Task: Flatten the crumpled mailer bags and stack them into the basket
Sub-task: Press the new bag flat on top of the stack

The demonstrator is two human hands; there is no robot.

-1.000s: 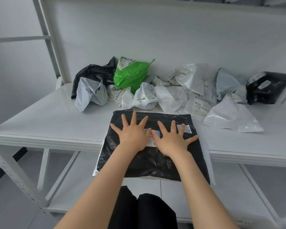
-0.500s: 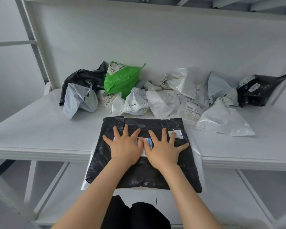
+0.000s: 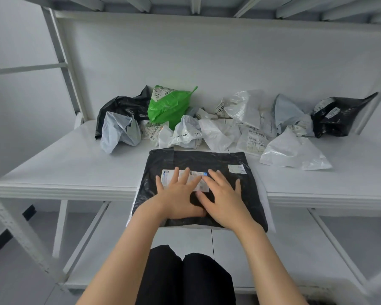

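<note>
We find the black mailer bag [image 3: 198,160] lying flat at the front of the table [image 3: 75,164], its near end overhanging the edge. The L hand [image 3: 178,194] and R hand [image 3: 223,199] rest palm-down on it side by side, fingers straight and spread, partly covering the shipping label [image 3: 167,176]. Pale edges show beneath the bag, poss. a second bag; the view is unclear. The other crumpled bags [image 3: 218,133], incl. a green bag [image 3: 169,106], sit just behind it along the back wall.
</note>
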